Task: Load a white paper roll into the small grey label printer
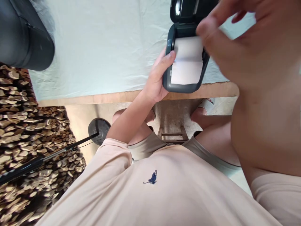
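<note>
My left hand grips a dark grey portable label printer by its left side, with the thumb on the rim. The printer's black lid stands open at the top of the view. Inside lies a white paper roll, and its loose end hangs over the front part of the printer. My right hand is raised close to the camera, beside the printer's upper right edge. Its thumb and forefinger are pinched together and slightly blurred; I cannot make out anything between them. They cover the hinge's right end.
A table with a pale covering has its wooden front edge before me. A dark rounded case stands at the upper left. A black stand with a round base and stacked firewood are at left. A wooden stool shows below.
</note>
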The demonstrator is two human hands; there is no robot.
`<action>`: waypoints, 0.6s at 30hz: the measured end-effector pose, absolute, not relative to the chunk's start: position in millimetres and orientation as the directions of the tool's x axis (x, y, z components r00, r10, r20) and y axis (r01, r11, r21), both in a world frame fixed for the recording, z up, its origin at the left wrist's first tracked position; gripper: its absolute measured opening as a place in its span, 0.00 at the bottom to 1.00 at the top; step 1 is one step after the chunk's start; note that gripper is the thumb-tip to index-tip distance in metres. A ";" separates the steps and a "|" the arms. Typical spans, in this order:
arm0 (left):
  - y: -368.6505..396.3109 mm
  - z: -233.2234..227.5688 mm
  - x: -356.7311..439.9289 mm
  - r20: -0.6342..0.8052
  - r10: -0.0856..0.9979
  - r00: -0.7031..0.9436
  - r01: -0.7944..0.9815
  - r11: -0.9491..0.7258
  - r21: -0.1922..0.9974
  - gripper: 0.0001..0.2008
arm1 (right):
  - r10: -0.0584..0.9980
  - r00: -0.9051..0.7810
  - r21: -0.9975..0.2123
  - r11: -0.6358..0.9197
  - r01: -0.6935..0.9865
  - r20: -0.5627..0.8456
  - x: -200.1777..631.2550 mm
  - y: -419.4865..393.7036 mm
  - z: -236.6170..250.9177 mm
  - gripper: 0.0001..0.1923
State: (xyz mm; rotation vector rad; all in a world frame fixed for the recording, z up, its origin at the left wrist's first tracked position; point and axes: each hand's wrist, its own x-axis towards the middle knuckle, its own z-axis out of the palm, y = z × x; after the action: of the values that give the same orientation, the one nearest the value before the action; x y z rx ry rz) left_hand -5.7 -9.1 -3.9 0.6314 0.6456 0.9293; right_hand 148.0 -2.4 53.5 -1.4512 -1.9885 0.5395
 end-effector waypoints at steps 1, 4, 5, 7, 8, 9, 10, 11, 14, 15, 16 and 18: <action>-9.5 -3.8 -4.5 -0.202 0.873 0.444 -0.518 0.434 0.737 0.09 | 0.951 -0.266 -0.479 0.310 0.821 0.159 147.9 -2.7 57.7 0.19; -11.8 -2.6 -0.9 -0.176 0.889 0.422 -0.498 0.390 0.774 0.10 | 0.964 -0.264 -0.238 0.251 0.938 -0.023 143.3 -4.0 62.8 0.17; -12.6 -2.1 -0.1 -0.174 0.891 0.419 -0.490 0.383 0.783 0.10 | 0.965 -0.258 -0.227 0.242 0.943 -0.043 141.2 -4.4 61.8 0.17; -13.6 -1.4 0.1 -0.180 0.893 0.411 -0.487 0.383 0.785 0.10 | 0.966 -0.255 -0.225 0.238 0.945 -0.050 138.0 -4.6 58.0 0.17; -13.7 -1.1 -0.4 -0.189 0.891 0.414 -0.484 0.391 0.783 0.09 | 0.967 -0.251 -0.224 0.235 0.946 -0.048 137.2 -4.4 56.3 0.17; -13.5 -1.0 -1.2 -0.197 0.886 0.420 -0.477 0.401 0.782 0.09 | 0.968 -0.249 -0.226 0.233 0.946 -0.044 137.0 -4.1 55.5 0.17; -13.3 -0.9 -2.1 -0.204 0.880 0.429 -0.466 0.409 0.784 0.09 | 0.968 -0.248 -0.231 0.233 0.945 -0.038 137.3 -4.0 55.9 0.17; -12.9 -0.8 -2.9 -0.207 0.876 0.436 -0.457 0.414 0.788 0.09 | 0.968 -0.248 -0.234 0.234 0.944 -0.033 137.9 -4.1 57.6 0.17; -11.6 -1.0 -4.3 -0.189 0.876 0.444 -0.477 0.410 0.778 0.09 | 0.965 -0.260 -0.312 0.241 0.919 -0.019 141.6 -7.3 67.0 0.20; -11.1 -1.3 -4.5 -0.180 0.881 0.438 -0.506 0.407 0.760 0.08 | 0.963 -0.269 -0.399 0.240 0.885 -0.019 143.6 -9.2 69.3 0.20; -10.5 -1.6 -4.5 -0.175 0.882 0.437 -0.535 0.411 0.738 0.07 | 0.972 -0.237 -0.569 0.192 0.800 -0.004 145.9 -11.1 69.8 0.20; -9.0 -2.7 -4.8 -0.192 0.880 0.434 -0.570 0.434 0.698 0.08 | 0.999 -0.037 -0.921 0.030 0.389 0.017 151.7 -14.0 64.1 0.16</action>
State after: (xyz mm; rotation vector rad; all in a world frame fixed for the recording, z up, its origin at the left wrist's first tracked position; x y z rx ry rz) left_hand -4.8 -9.0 -2.7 0.5974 0.5968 0.9728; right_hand 151.7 -14.0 64.1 -1.4624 -1.5349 0.9996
